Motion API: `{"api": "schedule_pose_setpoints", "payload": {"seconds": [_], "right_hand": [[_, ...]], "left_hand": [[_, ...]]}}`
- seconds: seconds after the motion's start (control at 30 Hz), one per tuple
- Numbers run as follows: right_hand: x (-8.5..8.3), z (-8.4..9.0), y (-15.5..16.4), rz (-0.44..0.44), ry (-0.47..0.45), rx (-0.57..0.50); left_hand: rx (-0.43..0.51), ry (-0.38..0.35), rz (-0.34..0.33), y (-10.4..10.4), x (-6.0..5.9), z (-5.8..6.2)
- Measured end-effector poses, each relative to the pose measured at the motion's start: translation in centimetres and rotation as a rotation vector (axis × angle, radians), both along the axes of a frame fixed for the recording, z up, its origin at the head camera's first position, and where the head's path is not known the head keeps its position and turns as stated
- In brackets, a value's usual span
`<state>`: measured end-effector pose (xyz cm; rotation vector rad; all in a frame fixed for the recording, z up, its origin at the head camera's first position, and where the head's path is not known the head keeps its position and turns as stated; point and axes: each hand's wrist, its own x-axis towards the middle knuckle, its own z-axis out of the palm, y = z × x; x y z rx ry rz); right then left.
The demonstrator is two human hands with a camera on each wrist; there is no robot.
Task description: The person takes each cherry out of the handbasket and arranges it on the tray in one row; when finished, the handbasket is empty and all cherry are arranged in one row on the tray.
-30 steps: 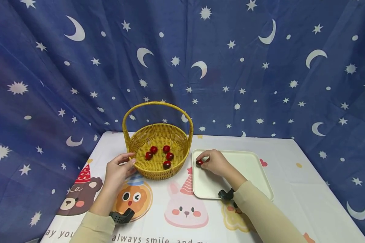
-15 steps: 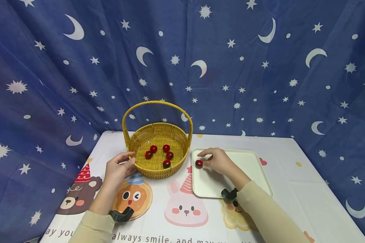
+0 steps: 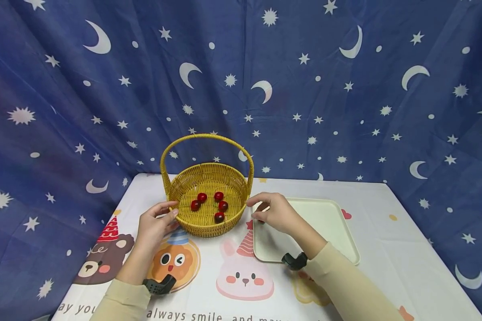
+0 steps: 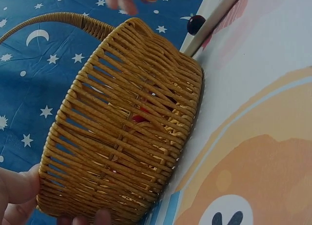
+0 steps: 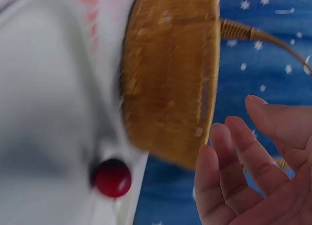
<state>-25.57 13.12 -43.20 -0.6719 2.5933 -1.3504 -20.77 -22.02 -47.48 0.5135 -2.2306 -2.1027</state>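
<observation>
A yellow wicker basket with a tall handle stands at the back of the table, several dark red cherries lying inside. My left hand grips its left rim, thumb and fingers on either side of the wicker. My right hand hovers near the right rim, over the left edge of a white tray. Its fingers are loosely bent with nothing between them, as the right wrist view shows. A single cherry rests in the tray below; in the head view the hand mostly hides it.
A white cloth printed with cartoon animals covers the table. Behind it hangs a blue curtain with moons and stars. The basket's handle arches high above the rim.
My right hand has let go of the cherry in the tray and moved left, up to the basket's right rim. My left hand stays on the basket.
</observation>
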Motion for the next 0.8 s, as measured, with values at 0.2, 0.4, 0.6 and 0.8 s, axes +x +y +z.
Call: {"api": "schedule_pose_setpoints", "payload": {"seconds": [0.2,0.4,0.6,0.8], "right_hand": [[-0.1,0.4,-3.2,0.054,0.014,-0.002],[-1.5,-0.3,-5.8,0.064,0.069,0.061],[-2.9,-0.1,-7.1,0.016,0.094,0.095],[-4.2,-0.3,-8.2,0.065,0.030,0.145]], "left_hand": [[0.014,-0.005,0.003,0.0,-0.1,-0.1],[0.020,-0.010,-0.002,-0.1,-0.1,-0.3],[0.018,-0.005,0.000,0.0,-0.2,-0.3],[0.014,0.011,-0.005,0.0,-0.1,-0.1]]}}
